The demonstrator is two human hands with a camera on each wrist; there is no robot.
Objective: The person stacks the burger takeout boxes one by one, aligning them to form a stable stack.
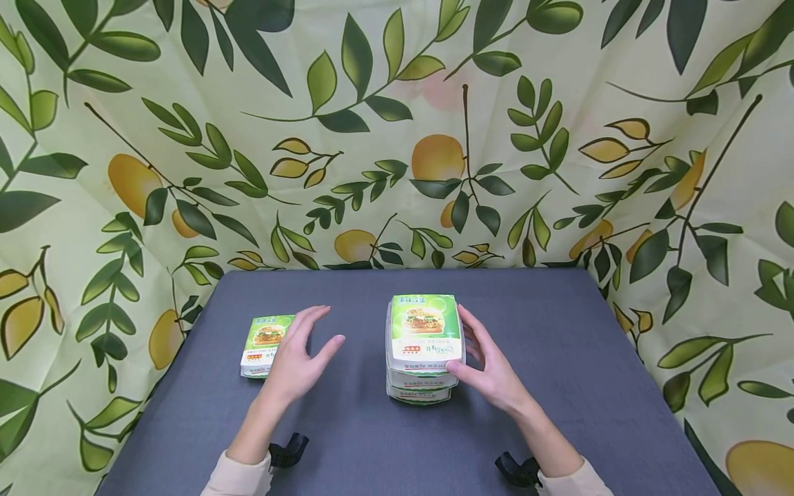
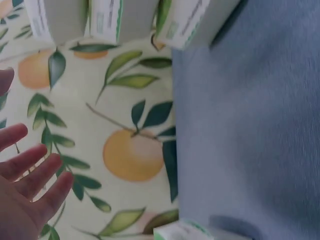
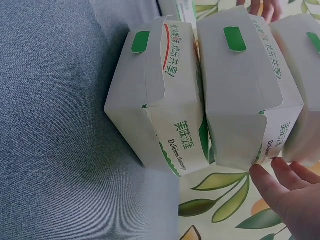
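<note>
My right hand (image 1: 490, 368) rests against the right side of the stack of burger boxes (image 1: 424, 344), thumb at the near right corner of the top box, fingers laid straight along its side wall; nothing is clenched around it. The stack stands upright near the middle of the grey table (image 1: 558, 331), three boxes high as the right wrist view shows them side by side (image 3: 220, 95), fingertips (image 3: 265, 177) touching the edge of the middle one.

My left hand (image 1: 298, 358) is released, fingers spread and relaxed, hovering above the table between the stack and a single burger box (image 1: 265, 344). That box lies flat near the table's left edge, just beside the hand; I cannot tell whether they touch.

A leaf-and-orange patterned cloth (image 1: 397, 138) hangs behind and around the table.
</note>
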